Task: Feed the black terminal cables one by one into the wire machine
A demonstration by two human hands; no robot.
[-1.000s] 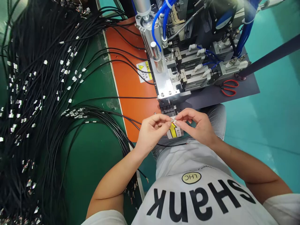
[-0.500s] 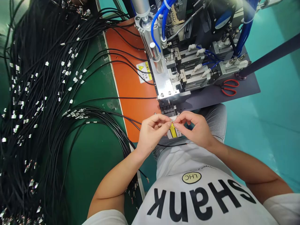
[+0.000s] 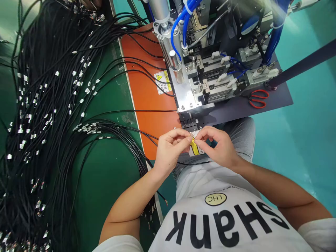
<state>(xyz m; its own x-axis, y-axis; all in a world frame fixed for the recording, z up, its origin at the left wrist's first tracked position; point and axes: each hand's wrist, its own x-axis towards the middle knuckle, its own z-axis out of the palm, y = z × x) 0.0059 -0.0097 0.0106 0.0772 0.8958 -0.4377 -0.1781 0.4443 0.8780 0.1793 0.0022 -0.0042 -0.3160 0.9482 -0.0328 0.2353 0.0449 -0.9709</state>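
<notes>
My left hand (image 3: 170, 148) is closed in a pinch, with two black cables (image 3: 150, 135) running in from the left to it. One appears to end in its fingers; another passes beneath and shows its loose end (image 3: 195, 163) over my lap. My right hand (image 3: 216, 145) also pinches, its fingertips almost meeting the left ones. What lies between the fingertips is too small to make out, perhaps thin wire ends. Just below the fingers is a yellow and white label (image 3: 194, 149) at the near end of the machine (image 3: 185, 94).
Left, a green table (image 3: 105, 171) bears a large heap of black cables (image 3: 39, 115) with silvery ends and a smaller bundle (image 3: 120, 140). Several cables cross an orange plate (image 3: 147, 115) into the machine. Red-handled scissors (image 3: 258, 98) lie on the dark base plate (image 3: 236, 113).
The whole view has shifted slightly right. Both hands keep their pinch at nearly the same place, with only small finger movement over the label.
</notes>
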